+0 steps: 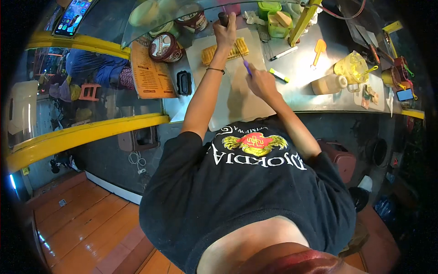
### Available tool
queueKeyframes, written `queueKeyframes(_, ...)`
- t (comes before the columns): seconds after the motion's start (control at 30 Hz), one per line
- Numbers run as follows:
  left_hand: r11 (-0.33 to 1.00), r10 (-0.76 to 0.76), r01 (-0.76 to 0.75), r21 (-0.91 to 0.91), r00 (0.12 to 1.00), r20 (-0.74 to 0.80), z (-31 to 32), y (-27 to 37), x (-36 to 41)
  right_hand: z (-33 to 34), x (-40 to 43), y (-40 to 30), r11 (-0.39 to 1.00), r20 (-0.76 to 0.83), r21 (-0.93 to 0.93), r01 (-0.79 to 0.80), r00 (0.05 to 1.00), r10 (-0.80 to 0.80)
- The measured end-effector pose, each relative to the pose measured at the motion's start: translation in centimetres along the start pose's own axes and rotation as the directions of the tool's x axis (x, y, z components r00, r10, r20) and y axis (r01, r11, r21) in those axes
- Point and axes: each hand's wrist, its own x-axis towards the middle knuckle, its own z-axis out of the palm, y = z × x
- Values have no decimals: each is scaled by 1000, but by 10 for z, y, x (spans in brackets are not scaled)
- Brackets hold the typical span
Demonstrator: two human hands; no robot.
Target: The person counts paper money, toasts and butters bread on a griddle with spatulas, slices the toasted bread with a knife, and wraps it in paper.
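A golden toasted bread slab (226, 51) lies across a sheet of brown paper (246, 92) on the metal counter. My left hand (226, 34) reaches over its middle, gripping the dark handle (223, 19) of a tool whose working end I cannot make out. My right hand (262, 82) holds a knife by its purple handle (247, 67). Its thin blade (239, 48) lies over the bread's right part; whether it has cut in, I cannot tell.
Jars with brown lids (165, 47) and an orange menu (150, 73) stand left. To the right are green tubs (279, 25), a marker (284, 53), a highlighter (279, 75), an orange scoop (319, 51), a bottle (329, 84) and a yellow-stained jug (350, 66). A glass panel (191, 13) overhangs the back.
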Motion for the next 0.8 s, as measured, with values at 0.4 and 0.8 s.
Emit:
queueKeyframes(0.4,932,-189,191,309,981,-40,-35,-31,-11,20,-18,-1,998,99,67,-6,995,-1)
queueKeyframes(0.8,988,110,-92,125,984,-141,-13,1,-3,10,-121,40,992,108,124,33,993,-47)
